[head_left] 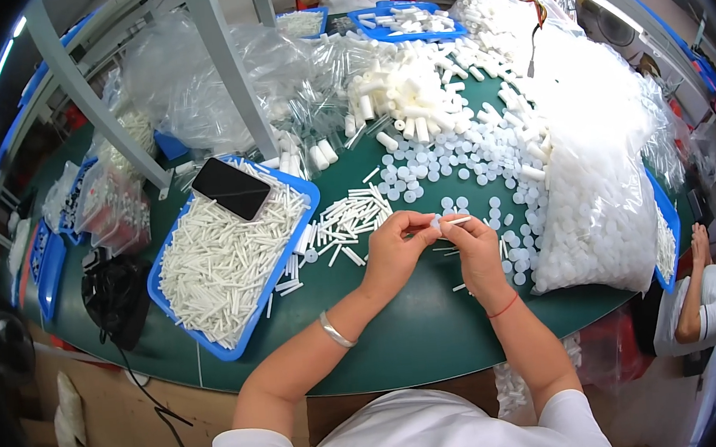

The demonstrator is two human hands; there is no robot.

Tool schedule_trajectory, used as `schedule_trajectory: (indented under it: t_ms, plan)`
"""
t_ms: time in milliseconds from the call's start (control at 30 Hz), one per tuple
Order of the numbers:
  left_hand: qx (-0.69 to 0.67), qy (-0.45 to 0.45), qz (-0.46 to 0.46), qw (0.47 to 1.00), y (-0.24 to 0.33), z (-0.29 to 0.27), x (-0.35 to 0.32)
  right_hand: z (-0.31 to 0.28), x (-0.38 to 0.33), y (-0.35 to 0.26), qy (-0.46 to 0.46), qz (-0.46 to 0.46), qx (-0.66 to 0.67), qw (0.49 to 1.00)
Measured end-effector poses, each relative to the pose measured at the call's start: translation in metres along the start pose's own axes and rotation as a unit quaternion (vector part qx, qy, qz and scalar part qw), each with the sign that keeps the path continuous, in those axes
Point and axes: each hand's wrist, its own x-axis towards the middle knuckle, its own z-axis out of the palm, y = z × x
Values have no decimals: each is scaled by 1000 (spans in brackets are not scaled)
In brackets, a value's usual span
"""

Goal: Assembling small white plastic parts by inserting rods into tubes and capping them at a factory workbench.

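Over the green table (368, 342), my hands meet fingertip to fingertip. Thumb and fingers of my left hand (395, 251) pinch a small translucent round cap (435, 223), partly covered by the fingertips. In my right hand (478, 254) a short white stick (459, 220) lies between thumb and fingers, its end close to the cap; whether they touch I cannot tell. Just left of my hands is a loose pile of white sticks (353, 215). Beyond and to the right, many translucent round caps (446, 158) lie scattered.
A blue tray (315, 195) full of white sticks, a phone (231, 188) on top, stands at left. White cylinders (402, 92) are heaped at the back. A big clear bag of caps (597, 228) bulges at right. Grey posts (229, 69) rise behind the tray. Other people (714, 303) sit nearby.
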Motion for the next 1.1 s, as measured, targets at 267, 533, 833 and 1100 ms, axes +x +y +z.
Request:
schedule_trajectory:
  t_ms: [267,533,833,1100]
  plan:
    - [612,95,116,777,-4,-75,128,-1,5,-17,42,-38,12,998]
    - [731,70,74,675,-28,-95,153,-7,6,-6,28,-12,6,1000]
    - [389,-9,72,919,9,-55,71,-10,5,0,28,-93,-28,995]
    - [-48,-132,-118,983,33,-30,-8,3,-4,-3,-52,-207,-198,957]
